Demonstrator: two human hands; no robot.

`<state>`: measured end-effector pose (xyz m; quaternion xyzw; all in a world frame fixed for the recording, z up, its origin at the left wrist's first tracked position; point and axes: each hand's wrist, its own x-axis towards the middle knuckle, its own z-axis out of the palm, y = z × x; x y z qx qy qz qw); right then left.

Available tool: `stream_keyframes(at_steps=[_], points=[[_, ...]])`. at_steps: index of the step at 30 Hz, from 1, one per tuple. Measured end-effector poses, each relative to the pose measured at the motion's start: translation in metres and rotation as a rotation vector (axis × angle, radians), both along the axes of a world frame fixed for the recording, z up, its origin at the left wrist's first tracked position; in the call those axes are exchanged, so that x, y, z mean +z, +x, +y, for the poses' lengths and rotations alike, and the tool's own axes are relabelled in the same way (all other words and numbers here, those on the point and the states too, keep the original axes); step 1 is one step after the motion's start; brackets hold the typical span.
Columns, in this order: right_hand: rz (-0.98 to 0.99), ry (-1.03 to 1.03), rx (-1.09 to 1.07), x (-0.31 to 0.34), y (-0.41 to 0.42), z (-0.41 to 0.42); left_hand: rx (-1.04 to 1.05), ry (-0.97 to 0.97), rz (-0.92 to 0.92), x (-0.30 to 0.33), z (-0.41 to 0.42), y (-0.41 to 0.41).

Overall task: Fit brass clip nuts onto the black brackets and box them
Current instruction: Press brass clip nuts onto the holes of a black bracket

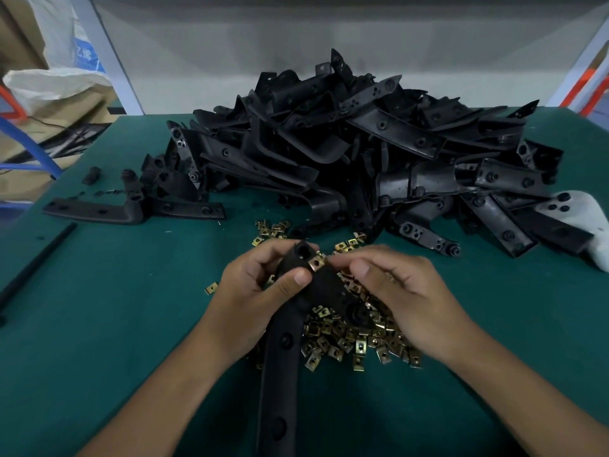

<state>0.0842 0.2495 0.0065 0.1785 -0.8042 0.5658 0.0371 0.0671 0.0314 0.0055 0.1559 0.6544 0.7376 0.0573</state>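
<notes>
Your left hand [253,291] gripped the black bracket [286,328] near its top end; your right hand [395,291] pinched a brass clip nut [317,262] against that end — between both thumbs; loose clip nuts [349,338] lay beneath your right hand; the bracket pile [356,143] sat beyond both.

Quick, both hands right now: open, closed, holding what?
Left hand: closed around the black bracket, thumb pressed near the brass clip nut.
Right hand: fingers curled at that clip nut on the bracket's end, apparently pinching it.
</notes>
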Motion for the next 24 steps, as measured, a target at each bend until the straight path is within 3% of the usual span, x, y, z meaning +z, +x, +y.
stream_keyframes(at_steps=[4,6,11,20,24], points=[[0.086,0.61,-0.076,-0.01,-0.011,0.017,0.068,0.066,-0.08,0.0,-0.004,-0.005],[0.14,0.744,-0.073,-0.014,-0.01,0.016,0.088,0.092,-0.104,0.001,-0.007,-0.007],[0.196,0.716,-0.089,-0.013,-0.006,0.01,0.081,0.179,-0.123,0.003,-0.01,-0.009],[0.171,0.61,-0.11,-0.007,-0.005,0.009,0.024,0.108,-0.06,0.003,-0.006,-0.005],[0.06,0.395,-0.139,-0.005,-0.005,0.007,0.024,0.127,-0.074,0.002,-0.005,-0.004]])
